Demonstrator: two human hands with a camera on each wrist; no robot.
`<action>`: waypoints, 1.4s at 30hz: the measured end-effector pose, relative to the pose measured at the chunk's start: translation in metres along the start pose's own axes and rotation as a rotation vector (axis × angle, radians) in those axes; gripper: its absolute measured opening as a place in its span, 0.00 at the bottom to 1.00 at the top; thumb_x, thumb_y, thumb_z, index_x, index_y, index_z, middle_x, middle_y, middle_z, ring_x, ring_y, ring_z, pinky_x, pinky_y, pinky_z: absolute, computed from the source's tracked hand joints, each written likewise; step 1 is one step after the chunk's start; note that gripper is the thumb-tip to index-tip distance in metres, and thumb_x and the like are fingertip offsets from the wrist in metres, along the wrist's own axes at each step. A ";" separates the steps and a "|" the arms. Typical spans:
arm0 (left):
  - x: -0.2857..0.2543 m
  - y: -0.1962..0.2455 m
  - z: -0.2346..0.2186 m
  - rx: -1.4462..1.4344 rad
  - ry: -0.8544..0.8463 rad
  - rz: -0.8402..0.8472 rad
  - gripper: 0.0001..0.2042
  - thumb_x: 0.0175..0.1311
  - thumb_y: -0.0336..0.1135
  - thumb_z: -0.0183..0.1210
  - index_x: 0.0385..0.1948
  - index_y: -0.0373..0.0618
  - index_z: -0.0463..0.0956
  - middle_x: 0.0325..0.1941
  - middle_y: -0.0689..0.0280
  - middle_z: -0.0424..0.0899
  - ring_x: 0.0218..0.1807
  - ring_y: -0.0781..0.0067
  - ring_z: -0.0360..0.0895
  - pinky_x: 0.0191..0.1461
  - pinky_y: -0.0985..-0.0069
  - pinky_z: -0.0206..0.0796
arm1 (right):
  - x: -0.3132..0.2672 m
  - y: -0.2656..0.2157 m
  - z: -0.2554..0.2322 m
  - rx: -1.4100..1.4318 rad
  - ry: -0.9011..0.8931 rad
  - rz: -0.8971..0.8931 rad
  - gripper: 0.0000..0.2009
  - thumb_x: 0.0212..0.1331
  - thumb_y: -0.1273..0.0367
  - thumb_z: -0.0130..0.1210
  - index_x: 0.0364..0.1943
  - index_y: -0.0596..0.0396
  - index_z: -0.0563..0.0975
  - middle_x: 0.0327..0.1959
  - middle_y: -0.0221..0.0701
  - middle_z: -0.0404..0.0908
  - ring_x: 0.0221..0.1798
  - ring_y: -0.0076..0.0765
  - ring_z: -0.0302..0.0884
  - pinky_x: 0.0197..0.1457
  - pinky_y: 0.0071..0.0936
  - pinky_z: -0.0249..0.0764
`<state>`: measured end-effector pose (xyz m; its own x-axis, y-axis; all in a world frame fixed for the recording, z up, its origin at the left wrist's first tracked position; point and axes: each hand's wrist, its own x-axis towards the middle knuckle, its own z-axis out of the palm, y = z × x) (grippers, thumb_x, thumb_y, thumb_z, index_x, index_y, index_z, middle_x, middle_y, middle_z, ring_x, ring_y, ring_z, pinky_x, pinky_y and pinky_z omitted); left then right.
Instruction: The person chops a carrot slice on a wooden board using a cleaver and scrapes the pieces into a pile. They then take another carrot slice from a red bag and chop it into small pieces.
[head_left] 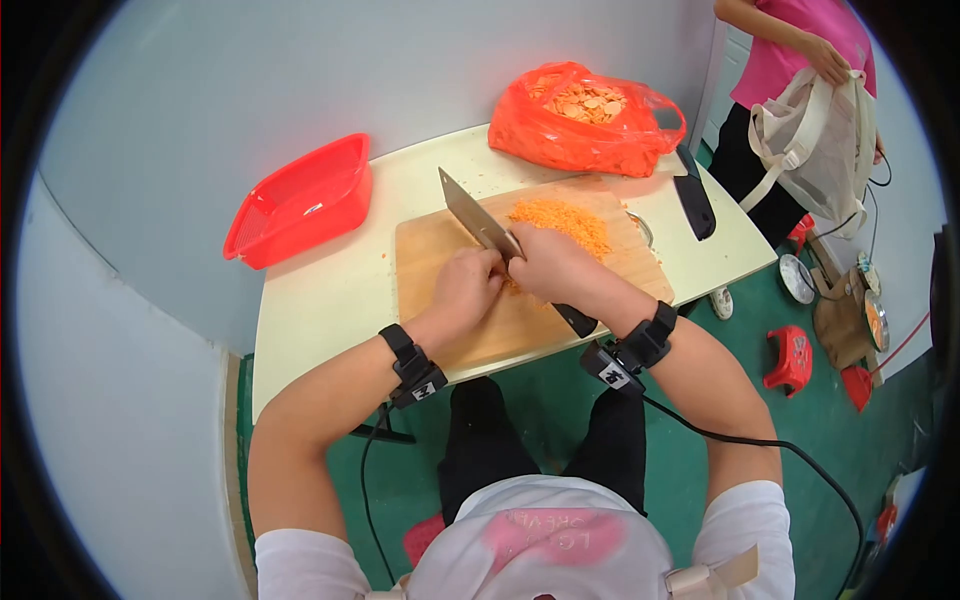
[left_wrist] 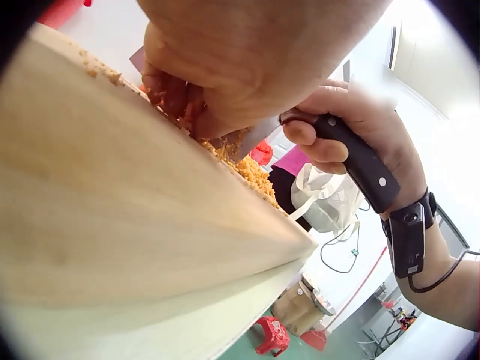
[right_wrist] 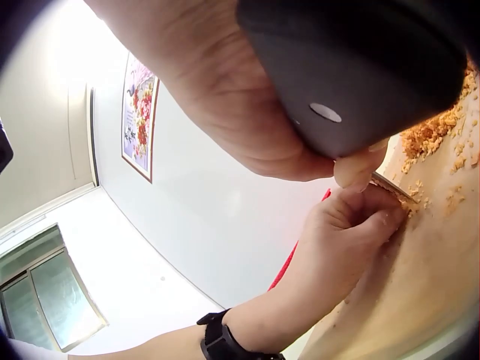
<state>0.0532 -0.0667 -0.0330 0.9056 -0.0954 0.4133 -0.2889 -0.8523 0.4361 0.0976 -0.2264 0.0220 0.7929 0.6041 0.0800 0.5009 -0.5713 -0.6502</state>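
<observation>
My right hand (head_left: 555, 262) grips the black handle (left_wrist: 356, 161) of a broad kitchen cleaver (head_left: 470, 212), its blade standing on edge over a wooden cutting board (head_left: 430, 335). Against the blade's near side, my left hand (head_left: 468, 290) has its fingers curled down on the board, pinching carrot pieces that the fingers mostly hide. Orange bits (left_wrist: 234, 146) show beside those fingertips in the left wrist view. Beyond the blade lies a heap of finely chopped carrot (head_left: 565, 222). The right wrist view shows the left hand (right_wrist: 349, 232) close under the cleaver.
A red plastic bag of carrot slices (head_left: 575, 120) stands at the back of the table (head_left: 320, 330). The red basket (head_left: 305, 200) is at the left edge; another black-handled knife (head_left: 695, 205) lies right. A person in pink (head_left: 810, 50) holds a white bag. Cables hang from both wrists.
</observation>
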 end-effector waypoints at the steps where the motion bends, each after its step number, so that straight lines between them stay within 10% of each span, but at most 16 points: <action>1: 0.001 0.000 -0.001 0.007 -0.003 0.002 0.04 0.52 0.27 0.59 0.28 0.40 0.79 0.33 0.54 0.81 0.40 0.50 0.76 0.46 0.58 0.69 | 0.005 0.005 0.004 0.003 0.001 0.002 0.12 0.57 0.70 0.49 0.44 0.61 0.74 0.31 0.49 0.80 0.31 0.48 0.82 0.35 0.40 0.77; 22: 0.000 -0.012 0.007 0.035 -0.006 0.030 0.05 0.54 0.27 0.61 0.31 0.39 0.79 0.32 0.55 0.78 0.36 0.54 0.77 0.42 0.64 0.70 | -0.005 0.005 -0.012 0.254 -0.001 0.116 0.11 0.56 0.72 0.48 0.42 0.62 0.73 0.26 0.41 0.79 0.21 0.37 0.79 0.29 0.33 0.77; 42: -0.001 -0.010 0.004 -0.030 -0.017 -0.043 0.06 0.54 0.26 0.60 0.33 0.38 0.78 0.34 0.53 0.80 0.38 0.52 0.78 0.44 0.63 0.70 | 0.001 0.002 -0.009 0.246 -0.006 0.144 0.13 0.56 0.71 0.51 0.43 0.64 0.74 0.33 0.47 0.81 0.31 0.47 0.83 0.33 0.37 0.77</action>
<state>0.0562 -0.0599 -0.0414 0.9224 -0.0686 0.3800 -0.2589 -0.8399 0.4769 0.1025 -0.2317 0.0275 0.8472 0.5303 -0.0304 0.2836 -0.4999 -0.8184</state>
